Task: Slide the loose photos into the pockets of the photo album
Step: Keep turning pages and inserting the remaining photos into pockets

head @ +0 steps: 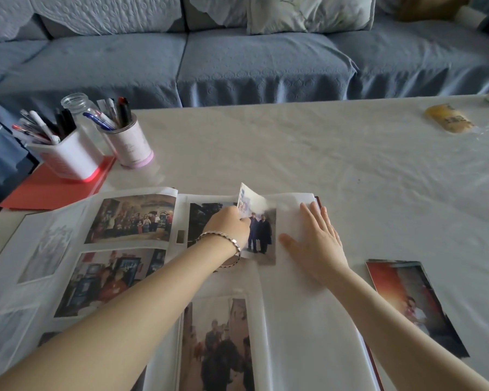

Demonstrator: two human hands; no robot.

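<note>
The photo album (pixel 299 320) lies open on the table in front of me, its left page filled with photos. My left hand (pixel 232 225), with a bracelet on the wrist, grips a loose photo (pixel 261 230) of two standing people at the top pocket of the right page; the photo's upper corner curls up. Whether its lower part is inside the pocket, I cannot tell. My right hand (pixel 314 244) lies flat, fingers spread, on the white right page beside that photo. Another loose photo (pixel 415 303), reddish, rests on the table right of the album.
Two pen holders (pixel 68 162) (pixel 130 142) and a glass jar (pixel 76 104) stand at the back left, one on a red folder (pixel 54 190). A yellow packet (pixel 449 119) lies at the far right. A blue sofa (pixel 237 60) runs behind the table.
</note>
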